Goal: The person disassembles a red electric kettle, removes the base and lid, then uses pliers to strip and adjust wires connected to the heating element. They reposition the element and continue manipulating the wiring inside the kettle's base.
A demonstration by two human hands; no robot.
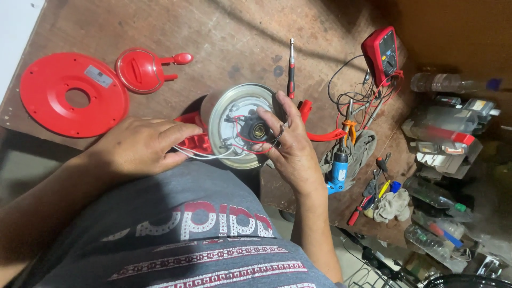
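Note:
An upturned steel electric kettle (230, 109) with a red handle lies on its side at the brown table's near edge, its open underside showing red and white wires and a black round connector (257, 130). My left hand (140, 145) grips the red handle part and steadies the kettle. My right hand (288, 143) rests on the underside, fingers pinching the wires beside the black connector.
A red round base plate (72, 94) and a red lid (143, 69) lie at the left. A screwdriver (291, 66), a red multimeter (382, 53) with leads, pliers, a blue tool (338, 169) and rags lie at the right. Bottles and clutter crowd the far right.

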